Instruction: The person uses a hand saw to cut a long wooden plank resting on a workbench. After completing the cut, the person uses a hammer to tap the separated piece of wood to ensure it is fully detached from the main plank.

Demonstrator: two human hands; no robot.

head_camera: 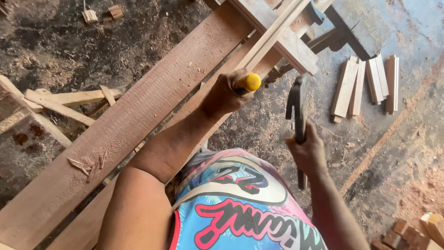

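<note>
My left hand (227, 94) grips a yellow-handled chisel (250, 82), its tip set against the wooden frame piece (277, 32) at the top centre. My right hand (307, 150) holds a dark hammer (297, 106) upright, its head raised just right of the chisel handle. A long reddish plank (129, 125) runs diagonally from bottom left up to the frame piece, beneath my left forearm. Small wood chips (85, 165) lie on the plank's lower part.
Several short wood slats (365, 85) lie on the sawdust-covered floor at right. Offcut sticks (69, 104) and a block sit at left. Small wood blocks (416, 231) pile in the bottom right corner. A patterned cloth covers my knee (236, 203).
</note>
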